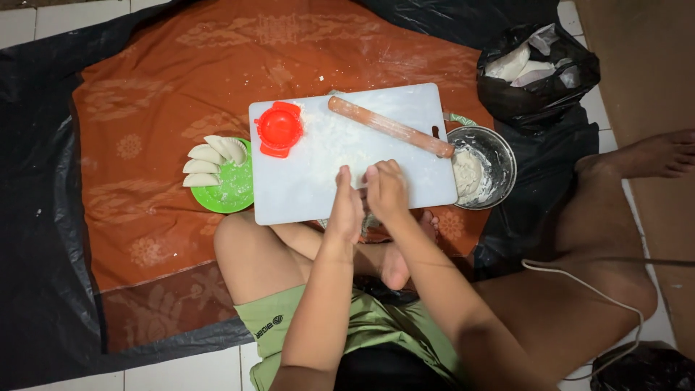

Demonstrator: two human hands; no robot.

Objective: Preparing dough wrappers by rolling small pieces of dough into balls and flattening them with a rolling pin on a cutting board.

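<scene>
My left hand [345, 205] and my right hand [386, 190] are pressed together over the near edge of a white cutting board [304, 190], palms facing each other. What lies between them is hidden; I cannot see if they hold dough. On the floured board lie a red round dumpling press [279, 129] at the far left and a wooden rolling pin [389, 127] slanting across the far right. A metal bowl [499, 148] with a lump of dough [467, 174] stands just right of the board.
A green plate [232, 192] with several folded dumplings [208, 160] sits left of the board. All rests on an orange patterned cloth [145, 203] over black plastic sheeting. A black bag [537, 69] with white contents lies at the far right. My crossed legs are beneath the board.
</scene>
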